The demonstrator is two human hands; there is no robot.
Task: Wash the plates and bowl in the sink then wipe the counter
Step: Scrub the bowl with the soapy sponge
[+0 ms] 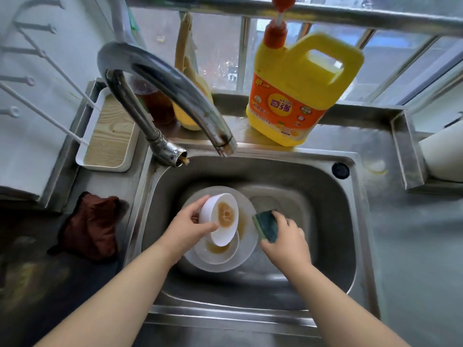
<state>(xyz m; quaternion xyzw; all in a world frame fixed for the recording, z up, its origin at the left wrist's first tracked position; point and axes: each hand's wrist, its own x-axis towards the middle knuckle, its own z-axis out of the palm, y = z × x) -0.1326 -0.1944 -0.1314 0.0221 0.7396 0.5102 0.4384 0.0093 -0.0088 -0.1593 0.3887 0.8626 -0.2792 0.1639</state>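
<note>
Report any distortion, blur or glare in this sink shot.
Head view: wide-angle bending curves the window rail and sink rim; the faucet near the lens looks soft; daylight from the window gives dull sheen on the steel; the bowl and sponge are fairly sharp.

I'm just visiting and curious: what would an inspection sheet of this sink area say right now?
Surface: steel sink, basin looks wet; stained counter.
Job's things: tilted bowl with brown residue; small plate stacked on large plate, both soiled; green sponge.
Clutter: yellow detergent jug, brown cloth, white tray.
Hands: left hand grips the bowl; right hand holds the sponge.
Cables: nothing seen.
Surroundings: faucet, no water seen running; barred window.
</note>
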